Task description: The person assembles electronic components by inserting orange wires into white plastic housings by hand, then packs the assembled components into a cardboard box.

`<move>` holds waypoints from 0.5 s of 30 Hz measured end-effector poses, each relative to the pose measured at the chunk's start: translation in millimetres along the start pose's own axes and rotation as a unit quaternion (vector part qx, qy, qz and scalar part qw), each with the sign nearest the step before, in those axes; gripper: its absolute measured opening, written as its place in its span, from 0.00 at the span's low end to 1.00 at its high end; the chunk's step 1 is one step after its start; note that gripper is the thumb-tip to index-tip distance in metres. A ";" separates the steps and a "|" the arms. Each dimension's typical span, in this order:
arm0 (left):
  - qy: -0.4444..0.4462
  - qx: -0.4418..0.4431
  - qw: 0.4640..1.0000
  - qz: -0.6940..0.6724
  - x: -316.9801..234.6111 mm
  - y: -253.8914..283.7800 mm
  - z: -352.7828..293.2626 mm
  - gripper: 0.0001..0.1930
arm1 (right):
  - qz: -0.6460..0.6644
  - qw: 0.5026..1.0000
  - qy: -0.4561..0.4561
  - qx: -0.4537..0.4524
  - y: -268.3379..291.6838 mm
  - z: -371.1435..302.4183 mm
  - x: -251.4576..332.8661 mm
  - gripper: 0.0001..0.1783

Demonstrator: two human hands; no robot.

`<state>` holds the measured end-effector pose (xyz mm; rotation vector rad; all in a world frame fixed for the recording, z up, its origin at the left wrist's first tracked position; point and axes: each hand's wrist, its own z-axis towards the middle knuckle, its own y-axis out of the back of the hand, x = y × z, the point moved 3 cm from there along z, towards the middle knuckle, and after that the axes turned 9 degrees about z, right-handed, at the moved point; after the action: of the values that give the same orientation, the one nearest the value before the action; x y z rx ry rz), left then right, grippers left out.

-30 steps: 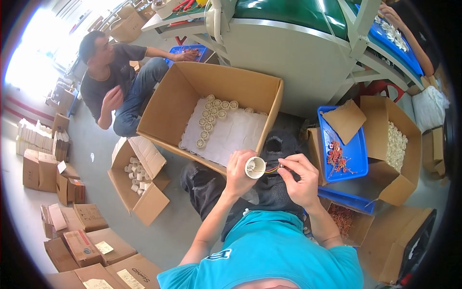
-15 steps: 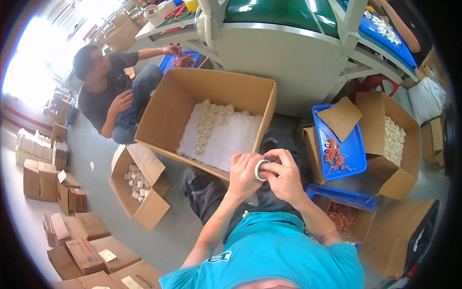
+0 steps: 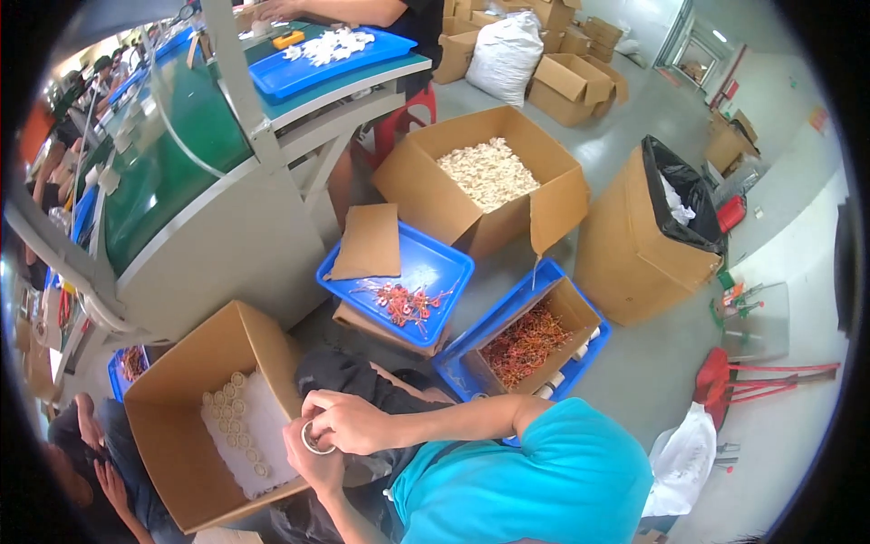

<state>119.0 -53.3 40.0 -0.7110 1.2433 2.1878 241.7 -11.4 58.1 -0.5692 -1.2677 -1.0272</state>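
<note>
My left hand is wrapped around a short white cylindrical part, its round opening facing up. Over that opening my right hand is bent, its fingertips closed together at the rim and partly inside. Whatever those fingertips may hold is hidden. Just left of both hands is a large open cardboard box. Inside it, similar round whitish parts stand in rows on a white sheet.
Right of the box, a blue tray holds red wired pieces and a cardboard flap. Nearby are a carton of red-brown wired pieces, a carton of small white parts and a lined bin. A co-worker sits at left.
The view has swung to the right, so the box and my hands appear farther left and lower. The white part stays in my left hand; my right fingertips now reach over its opening.
</note>
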 end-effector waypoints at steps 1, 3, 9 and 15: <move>-0.002 -0.001 1.000 -0.002 1.5 -1.4 -0.2 0.19 | -0.003 1.000 0.001 -0.001 2.8 -0.1 -1.1 0.09; -0.006 0.023 1.000 0.011 6.3 -0.8 -3.4 0.19 | 0.026 0.999 -0.025 0.024 2.9 -0.4 -4.9 0.09; 0.000 0.026 1.000 0.010 3.0 0.7 -7.6 0.23 | -0.005 1.000 -0.010 -0.012 8.8 -2.4 -0.2 0.09; -0.059 -0.004 0.998 -0.001 -4.3 4.1 0.1 0.23 | 0.062 0.997 -0.048 -0.008 7.8 -1.0 7.9 0.09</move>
<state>119.4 -55.9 45.4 -0.5782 1.1739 2.2008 248.7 -11.0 66.7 -0.7075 -1.2933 -0.9165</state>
